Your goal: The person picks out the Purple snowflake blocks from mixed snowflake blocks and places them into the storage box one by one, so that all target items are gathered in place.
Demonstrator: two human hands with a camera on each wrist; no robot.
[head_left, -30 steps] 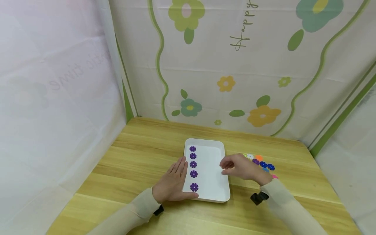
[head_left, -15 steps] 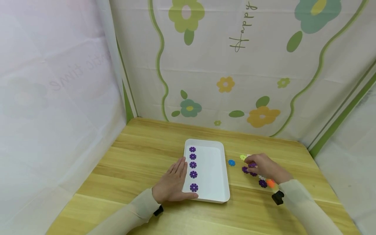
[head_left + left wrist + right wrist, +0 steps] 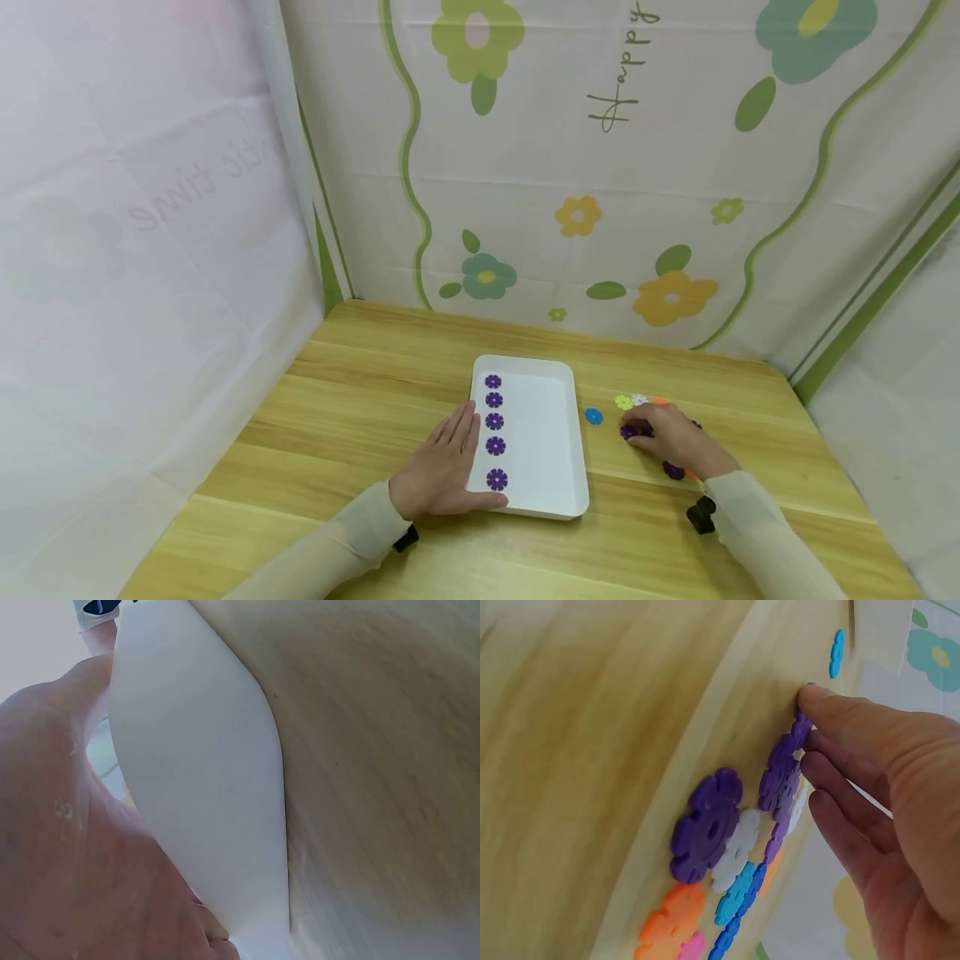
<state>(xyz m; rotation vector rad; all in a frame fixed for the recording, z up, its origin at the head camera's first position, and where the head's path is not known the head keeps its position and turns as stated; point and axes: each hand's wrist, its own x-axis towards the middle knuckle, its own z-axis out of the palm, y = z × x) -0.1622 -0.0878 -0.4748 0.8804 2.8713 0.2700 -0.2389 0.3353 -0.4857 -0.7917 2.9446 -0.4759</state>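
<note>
A white tray holds a column of purple flower-shaped discs, including one purple disc, along its left side. My left hand rests on the tray's left rim with straight fingers, its thumb lying over the near corner. In the left wrist view the palm touches the tray's outer wall. Right of the tray, my right hand reaches into a loose group of discs. Thumb and fingertips pinch a purple flower-shaped disc at the table surface; the hand partly hides the group in the head view.
Beside the tray's right wall lies a blue disc. A yellow-green disc and a white disc lie behind the right hand. Orange, pink and more blue discs spread across the wooden table. Printed fabric hangs around the table.
My right hand has moved from the tray's right edge to the discs on the right, then slightly left and down onto a purple one. A blue disc now shows by the tray. The left hand stays put.
</note>
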